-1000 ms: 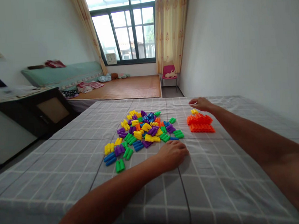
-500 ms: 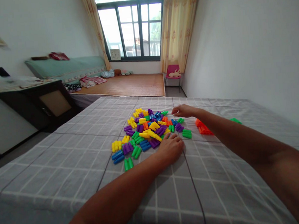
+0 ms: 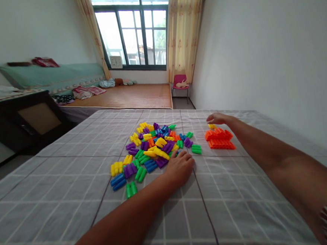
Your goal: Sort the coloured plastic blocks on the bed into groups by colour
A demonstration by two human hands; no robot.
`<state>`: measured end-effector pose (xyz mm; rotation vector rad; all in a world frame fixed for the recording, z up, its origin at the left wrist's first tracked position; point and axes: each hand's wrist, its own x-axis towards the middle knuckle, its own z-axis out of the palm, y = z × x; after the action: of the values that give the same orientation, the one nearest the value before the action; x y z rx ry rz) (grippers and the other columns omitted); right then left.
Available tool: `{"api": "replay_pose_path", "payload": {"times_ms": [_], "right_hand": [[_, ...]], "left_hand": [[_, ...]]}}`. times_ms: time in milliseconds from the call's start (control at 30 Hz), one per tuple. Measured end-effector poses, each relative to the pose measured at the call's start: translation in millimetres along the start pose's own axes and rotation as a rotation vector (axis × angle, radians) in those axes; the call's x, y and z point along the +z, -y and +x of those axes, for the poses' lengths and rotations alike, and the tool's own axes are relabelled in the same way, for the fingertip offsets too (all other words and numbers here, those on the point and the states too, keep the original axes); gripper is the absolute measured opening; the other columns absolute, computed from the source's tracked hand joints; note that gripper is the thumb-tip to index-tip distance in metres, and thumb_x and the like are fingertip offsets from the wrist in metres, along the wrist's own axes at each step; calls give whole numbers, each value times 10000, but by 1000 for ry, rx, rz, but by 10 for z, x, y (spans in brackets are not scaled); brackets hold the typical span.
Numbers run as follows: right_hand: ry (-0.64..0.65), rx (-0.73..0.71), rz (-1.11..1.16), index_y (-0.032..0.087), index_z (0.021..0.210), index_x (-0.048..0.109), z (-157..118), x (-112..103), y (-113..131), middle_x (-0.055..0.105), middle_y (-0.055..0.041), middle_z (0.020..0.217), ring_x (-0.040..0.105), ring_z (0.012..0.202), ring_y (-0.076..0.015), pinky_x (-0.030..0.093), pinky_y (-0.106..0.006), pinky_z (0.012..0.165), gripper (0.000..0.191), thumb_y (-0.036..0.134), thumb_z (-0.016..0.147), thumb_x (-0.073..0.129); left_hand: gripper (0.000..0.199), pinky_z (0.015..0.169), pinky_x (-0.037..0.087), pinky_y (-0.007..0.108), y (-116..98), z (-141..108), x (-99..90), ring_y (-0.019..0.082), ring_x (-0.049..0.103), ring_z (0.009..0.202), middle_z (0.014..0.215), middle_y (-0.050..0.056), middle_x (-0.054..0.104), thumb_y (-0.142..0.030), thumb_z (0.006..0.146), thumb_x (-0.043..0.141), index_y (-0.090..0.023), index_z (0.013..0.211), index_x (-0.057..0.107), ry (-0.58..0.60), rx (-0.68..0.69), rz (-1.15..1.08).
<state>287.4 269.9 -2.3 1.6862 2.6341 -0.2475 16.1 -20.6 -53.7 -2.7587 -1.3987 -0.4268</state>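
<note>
A loose pile of plastic pieces in yellow, purple, green, blue and orange [image 3: 154, 151] lies on the checked cloth [image 3: 227, 200]. My left hand [image 3: 181, 166] rests at the pile's near right edge, palm down with its fingers spread, close to a blue piece. To the right sits a group of orange pieces [image 3: 220, 139] set close together. Just behind that group is a yellow piece [image 3: 212, 126], directly below the fingers of my right hand [image 3: 219, 119]. Those fingers bend downward, and whether they touch the yellow piece is unclear.
Beyond the cloth-covered surface stands a low bed with a brown mat [image 3: 139, 96], with clothes on its left side. A dark cabinet [image 3: 37, 116] is at the left, and a pink chair [image 3: 180, 84] near the curtain. A white wall runs along the right.
My right hand has moved right, from beside the pile to behind the orange group, where a yellow piece now shows. My left hand stays by the pile. The view has shifted slightly.
</note>
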Motion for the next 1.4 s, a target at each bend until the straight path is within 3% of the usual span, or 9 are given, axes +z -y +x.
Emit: {"api": "replay_pose_path", "payload": {"times_ms": [167, 367, 500, 600, 767, 933, 1067, 1233, 1400], "right_hand": [[67, -62, 108, 193, 906, 763, -20, 143, -142, 758, -68, 885, 688, 763, -205, 536, -299, 705, 375, 489, 682, 710], [107, 40, 166, 179, 953, 754, -104, 60, -134, 743, -83, 1013, 689, 846, -212, 532, -279, 742, 325, 300, 651, 778], [-193, 144, 157, 126, 1031, 720, -299, -99, -154, 745, -110, 955, 687, 812, -207, 530, -289, 745, 325, 281, 747, 695], [-412, 51, 220, 131, 1088, 683, -538, -269, -131, 741, -99, 943, 678, 806, -188, 531, -298, 753, 336, 298, 801, 630], [-499, -15, 64, 146, 1035, 695, -845, -418, -39, 730, -89, 965, 659, 811, -178, 513, -298, 773, 270, 245, 813, 579], [-450, 14, -19, 172, 989, 712, -764, -399, 12, 738, -52, 941, 655, 793, -156, 496, -252, 729, 235, 256, 817, 576], [-372, -105, -21, 186, 990, 712, -525, -305, 350, 740, -38, 951, 665, 806, -152, 487, -238, 727, 233, 286, 835, 569], [-213, -330, -5, 214, 1027, 701, -248, -96, 1132, 741, -20, 982, 676, 842, -154, 490, -241, 758, 231, 283, 842, 582], [-144, -350, -42, 235, 1088, 686, 13, 23, 1607, 734, -15, 1044, 680, 874, -160, 488, -254, 800, 275, 207, 823, 616]], "left_hand": [[186, 1057, 302, 439, 5, 3, -7, 213, 507, 1154, 1153, 40, 657, -231, 924, 479, -232, 1025, 635, -23, -4, -19], [204, 1056, 298, 434, 45, 16, 5, 211, 505, 1166, 1162, 25, 658, -289, 931, 484, -254, 1058, 640, -33, -21, -52], [232, 1075, 279, 426, 46, 18, 18, 203, 497, 1180, 1151, 25, 664, -312, 951, 451, -254, 1065, 644, -55, 1, -66], [242, 1101, 246, 432, 16, 17, 20, 201, 485, 1206, 1170, 23, 663, -319, 959, 439, -256, 1079, 640, -52, 39, -89], [240, 1105, 229, 456, -28, 15, 22, 198, 487, 1215, 1173, 19, 663, -316, 964, 435, -260, 1067, 644, -42, 82, -100], [232, 1088, 241, 442, -39, 11, 1, 199, 506, 1189, 1151, 25, 670, -299, 958, 446, -251, 1052, 653, -39, 92, -87], [229, 1076, 259, 410, -51, 5, -14, 176, 545, 1119, 1120, 20, 675, -299, 956, 449, -251, 1020, 664, -24, 115, -85], [242, 1054, 274, 408, -7, 20, 30, 172, 560, 1080, 1127, 15, 672, -334, 957, 448, -264, 1051, 660, -24, 101, -121], [253, 1044, 275, 413, 28, 11, 61, 177, 556, 1082, 1137, 18, 666, -328, 961, 433, -253, 1060, 653, -20, 116, -126]]}}
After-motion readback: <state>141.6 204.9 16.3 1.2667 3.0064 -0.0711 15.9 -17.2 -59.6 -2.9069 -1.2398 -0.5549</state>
